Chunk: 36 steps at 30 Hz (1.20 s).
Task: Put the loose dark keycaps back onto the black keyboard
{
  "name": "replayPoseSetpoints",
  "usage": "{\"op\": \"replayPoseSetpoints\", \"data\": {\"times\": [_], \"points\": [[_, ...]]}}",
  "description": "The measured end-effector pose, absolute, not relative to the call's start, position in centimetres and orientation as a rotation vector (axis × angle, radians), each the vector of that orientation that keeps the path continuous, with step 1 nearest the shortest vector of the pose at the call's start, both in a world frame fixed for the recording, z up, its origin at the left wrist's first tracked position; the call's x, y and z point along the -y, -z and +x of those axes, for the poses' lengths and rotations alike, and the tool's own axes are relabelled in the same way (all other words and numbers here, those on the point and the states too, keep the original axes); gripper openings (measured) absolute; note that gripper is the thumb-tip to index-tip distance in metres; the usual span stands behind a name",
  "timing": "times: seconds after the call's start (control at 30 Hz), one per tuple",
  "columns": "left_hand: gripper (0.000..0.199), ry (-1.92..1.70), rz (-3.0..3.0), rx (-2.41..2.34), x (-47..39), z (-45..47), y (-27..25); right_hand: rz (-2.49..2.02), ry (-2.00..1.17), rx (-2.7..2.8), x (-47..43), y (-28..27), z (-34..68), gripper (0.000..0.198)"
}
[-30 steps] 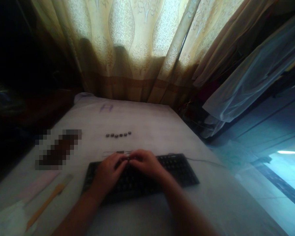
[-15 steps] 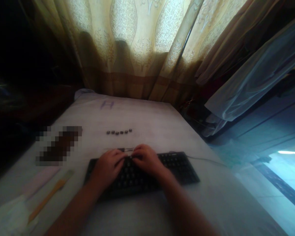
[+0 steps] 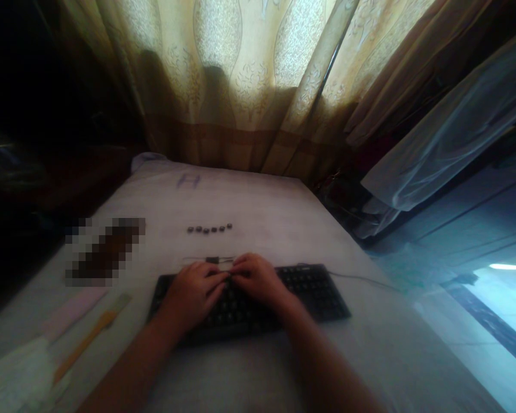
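A black keyboard (image 3: 249,312) lies across the white-covered surface in front of me. Over its back left part, my left hand (image 3: 196,289) is bent with thumb and forefinger drawn together. My right hand (image 3: 254,276) meets it from the other side, fingers curled and tips close to the left ones. Whatever small piece is between the fingertips, at the keyboard's upper rows, is too small and hidden to make out. Just behind the hands lies a thin tool with a dark middle (image 3: 212,260). Farther back, several small dark keycaps (image 3: 206,230) form a row.
At left are a brush with an orange handle (image 3: 86,344), a pink strip (image 3: 75,310), crumpled white material (image 3: 19,373) and a blurred-out dark object (image 3: 107,252). The keyboard cable (image 3: 365,278) runs right. A curtain (image 3: 245,115) hangs behind the white surface (image 3: 258,201).
My left thumb and fingers have shifted slightly right, closer to the right fingertips. More of the thin tool shows behind the hands. The keyboard and the row of keycaps stay in place.
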State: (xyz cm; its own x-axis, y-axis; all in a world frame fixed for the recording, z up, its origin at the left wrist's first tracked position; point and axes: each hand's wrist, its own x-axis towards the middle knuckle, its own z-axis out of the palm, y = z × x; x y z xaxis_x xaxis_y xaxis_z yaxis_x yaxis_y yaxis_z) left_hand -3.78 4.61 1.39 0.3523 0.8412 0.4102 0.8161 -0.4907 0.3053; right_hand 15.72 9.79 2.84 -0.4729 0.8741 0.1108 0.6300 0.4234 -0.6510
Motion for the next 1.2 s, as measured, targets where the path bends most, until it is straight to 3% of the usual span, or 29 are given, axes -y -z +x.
{"op": "replayPoseSetpoints", "data": {"times": [1.2], "points": [[0.022,-0.783,2.742,-1.563,-4.2,-3.0,-1.8,-1.335,-0.852,2.176,-9.8,-2.7,15.4,0.016]]}}
